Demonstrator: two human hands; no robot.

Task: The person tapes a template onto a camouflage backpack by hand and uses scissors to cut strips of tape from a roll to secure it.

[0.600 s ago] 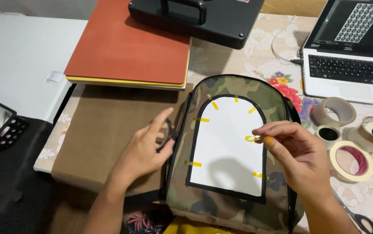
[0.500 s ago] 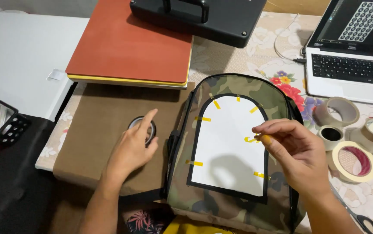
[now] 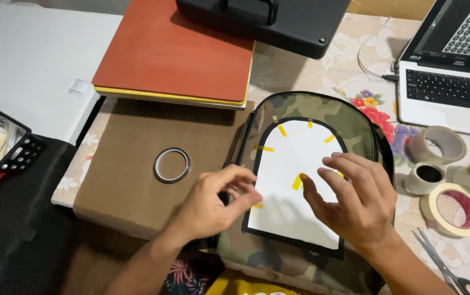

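Observation:
A camouflage backpack (image 3: 355, 117) lies flat on the table. On it sits a white arch-shaped sheet (image 3: 295, 158) with a black border, held down along its edge by several short yellow tape strips. My left hand (image 3: 216, 203) hovers at the sheet's left edge with its fingers curled and apart, holding nothing. My right hand (image 3: 355, 205) is over the lower right of the sheet, and a yellow tape strip (image 3: 297, 182) clings to its thumb tip. A small tape ring (image 3: 172, 165) lies alone on the brown sheet (image 3: 120, 136) to the left.
A heat press with a red pad (image 3: 175, 52) and a black top (image 3: 289, 27) stands at the back. An open laptop (image 3: 453, 76) is at the right. Near it are tape rolls (image 3: 441, 143) (image 3: 453, 202) and scissors (image 3: 445, 267). A black tray (image 3: 0, 143) sits far left.
My left hand has set the tape ring down on the brown sheet and come back to the white sheet. My right hand has moved down over the sheet with a tape strip.

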